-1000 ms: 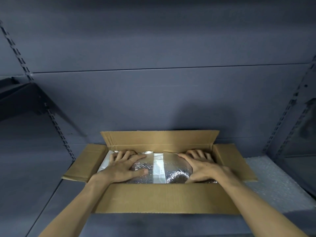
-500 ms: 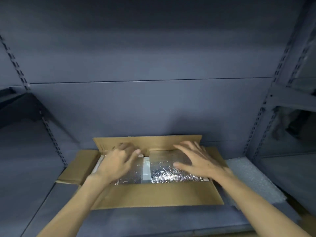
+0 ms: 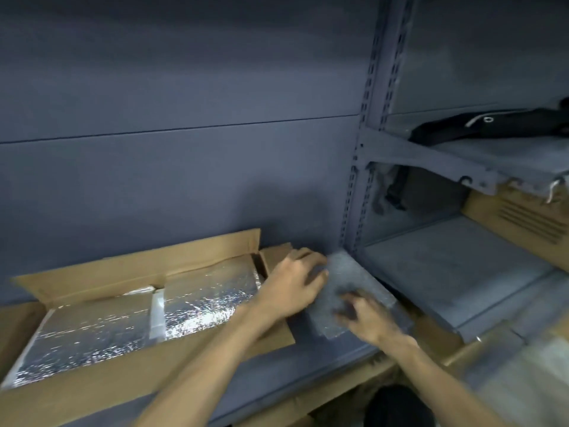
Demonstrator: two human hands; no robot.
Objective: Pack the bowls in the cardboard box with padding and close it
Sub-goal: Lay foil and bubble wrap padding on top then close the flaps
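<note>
The open cardboard box [image 3: 147, 359] lies on the shelf [image 3: 308, 371], long side running left to right. Silver padding [image 3: 129, 315] fills it. Both hands, left hand [image 3: 292, 285] and right hand [image 3: 366, 318], touch the foam sheet [image 3: 348, 272] beside it; blur hides their grip.

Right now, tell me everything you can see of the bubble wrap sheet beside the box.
The bubble wrap sheet is a pale grey, translucent, roughly rectangular piece, blurred by motion. It lies on the shelf just right of the cardboard box, near the upright post. The left hand meets its left edge and the right hand is on its near part; the grip is too blurred to judge.
</note>
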